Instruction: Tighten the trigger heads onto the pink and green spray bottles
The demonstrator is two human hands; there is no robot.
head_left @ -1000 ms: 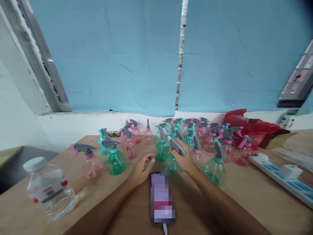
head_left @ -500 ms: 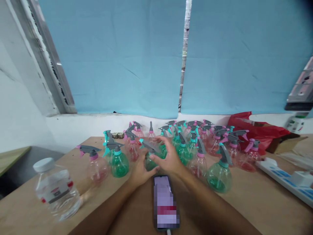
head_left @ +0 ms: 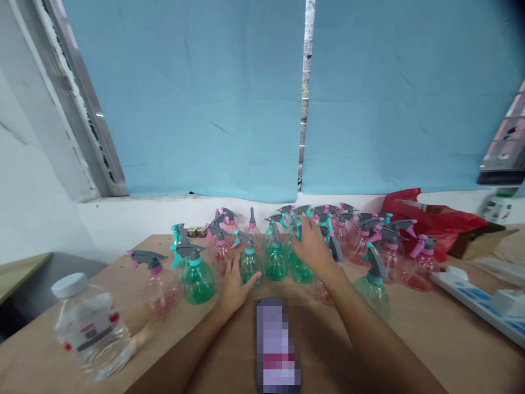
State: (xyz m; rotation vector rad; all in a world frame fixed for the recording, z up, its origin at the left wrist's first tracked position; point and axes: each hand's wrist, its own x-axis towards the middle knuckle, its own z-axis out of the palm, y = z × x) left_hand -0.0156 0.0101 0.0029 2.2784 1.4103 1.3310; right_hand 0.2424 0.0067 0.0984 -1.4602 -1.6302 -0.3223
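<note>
A green-tinted spray bottle [head_left: 250,264] with a grey and turquoise trigger head stands upright at the centre. My left hand [head_left: 234,287] is cupped round its lower body, fingers on the left side and thumb across the front. My right hand [head_left: 314,249] is at another green spray bottle [head_left: 301,267], its fingers apart near the grey head; their tips are partly hidden among the bottles behind. Between these two stands a third green spray bottle [head_left: 276,262]. A phone [head_left: 276,345] with a blurred-out screen lies in front of my hands.
Several pink and green spray bottles stand at the back and right, among them a pale green one [head_left: 373,295]. A water bottle [head_left: 92,328] is at the left. To the right are a white power strip [head_left: 471,295] and a red bag [head_left: 426,219] beside a cardboard box.
Both hands were together round the central spray bottle. My right hand has left it and moved right to another green bottle; the central bottle's trigger head now shows plainly.
</note>
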